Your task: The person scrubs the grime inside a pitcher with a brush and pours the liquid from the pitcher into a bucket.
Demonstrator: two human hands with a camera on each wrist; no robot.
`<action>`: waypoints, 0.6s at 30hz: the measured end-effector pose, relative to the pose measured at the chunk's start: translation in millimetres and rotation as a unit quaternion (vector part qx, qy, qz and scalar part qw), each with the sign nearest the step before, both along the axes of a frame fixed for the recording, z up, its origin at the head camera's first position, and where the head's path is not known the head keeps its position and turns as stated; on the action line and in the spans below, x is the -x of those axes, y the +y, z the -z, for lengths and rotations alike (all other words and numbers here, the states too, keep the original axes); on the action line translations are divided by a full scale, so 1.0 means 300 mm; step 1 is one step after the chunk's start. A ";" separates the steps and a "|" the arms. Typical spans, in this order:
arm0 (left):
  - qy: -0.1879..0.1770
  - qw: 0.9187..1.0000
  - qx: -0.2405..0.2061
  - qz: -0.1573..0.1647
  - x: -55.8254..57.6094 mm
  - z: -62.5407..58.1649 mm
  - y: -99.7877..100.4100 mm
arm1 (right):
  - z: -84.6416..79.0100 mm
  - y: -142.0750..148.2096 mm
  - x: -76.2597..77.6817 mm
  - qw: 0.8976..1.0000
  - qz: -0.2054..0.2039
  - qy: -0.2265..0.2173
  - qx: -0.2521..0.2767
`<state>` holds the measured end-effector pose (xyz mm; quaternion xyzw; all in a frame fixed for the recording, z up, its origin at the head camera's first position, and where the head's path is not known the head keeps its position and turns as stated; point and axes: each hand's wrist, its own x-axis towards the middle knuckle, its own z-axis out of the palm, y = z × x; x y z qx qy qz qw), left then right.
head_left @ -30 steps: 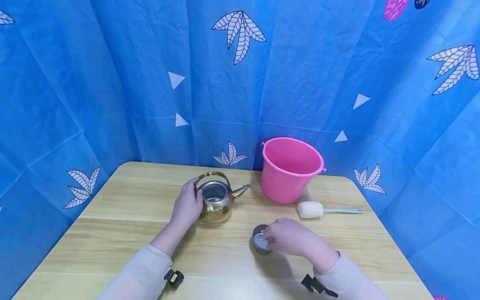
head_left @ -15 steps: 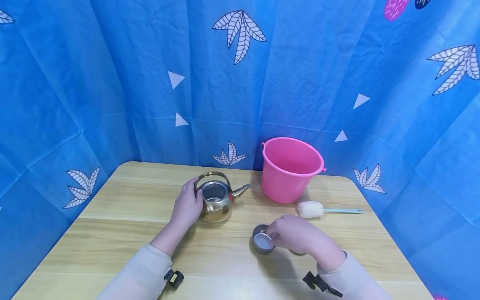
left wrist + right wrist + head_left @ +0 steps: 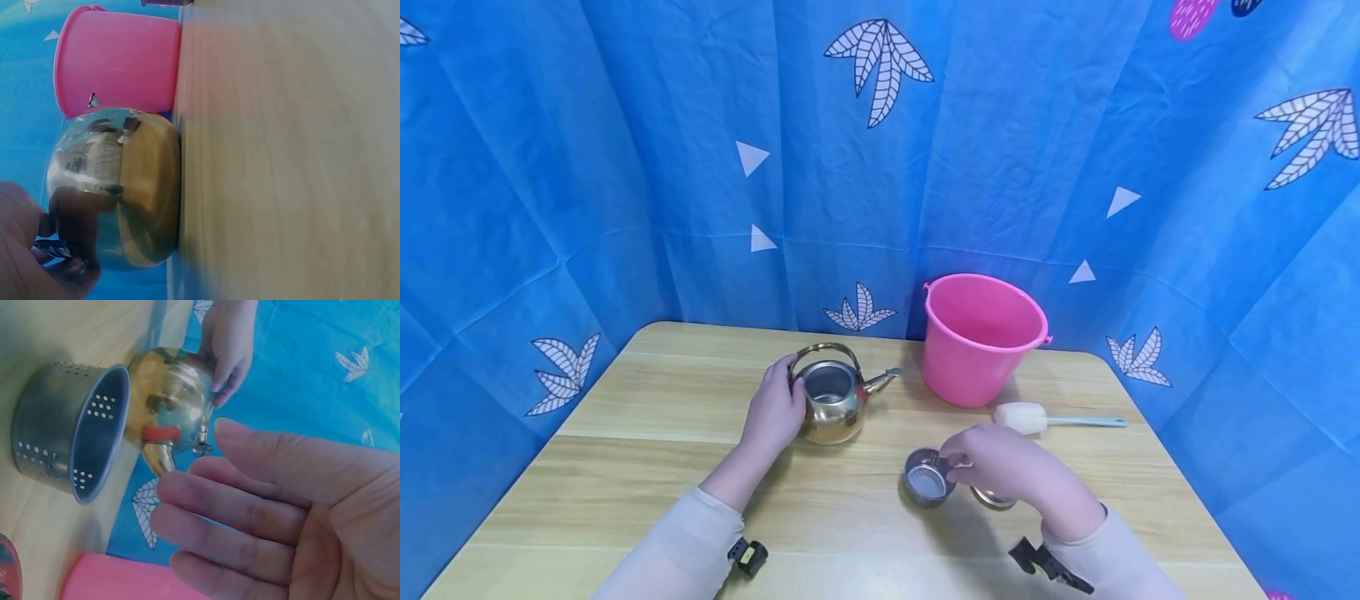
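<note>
Your left hand grips the kettle; your right hand, loose and empty, seems done placing the strainer. A grab needs curled fingers.

R hand occupies lower RH area of view: palm side visible, thumb extended, fingers slightly bent. Perf. metal strainer cup is located L of fingertips, apart from them; hole groups visible in wall, mouth facing R in frame. Gold-col. metal kettle sits beyond cup, partly overlapped by it; red patch nr. spout. L hand contacts kettle at upper R; grip partly hidden. Wood-grain surface supports cup. Blue cloth w/ leaf print forms b/g. Pink item at bottom edge & round-rimmed item at lower L are cropped.
</note>
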<state>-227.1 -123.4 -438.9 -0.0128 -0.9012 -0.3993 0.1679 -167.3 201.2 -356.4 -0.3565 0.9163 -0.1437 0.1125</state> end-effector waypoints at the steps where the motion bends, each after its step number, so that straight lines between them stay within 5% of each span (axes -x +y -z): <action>1: 0.000 1.000 0.000 0.000 0.000 -0.001 0.000 | -0.003 0.003 0.000 1.000 -0.002 0.004 0.000; 7: -0.005 1.000 -0.001 0.001 0.004 -0.002 -0.003 | -0.020 0.024 -0.002 0.999 0.004 0.039 -0.007; 18: -0.013 1.000 0.000 0.000 0.006 0.005 -0.005 | -0.034 0.066 0.000 0.999 0.040 0.035 -0.002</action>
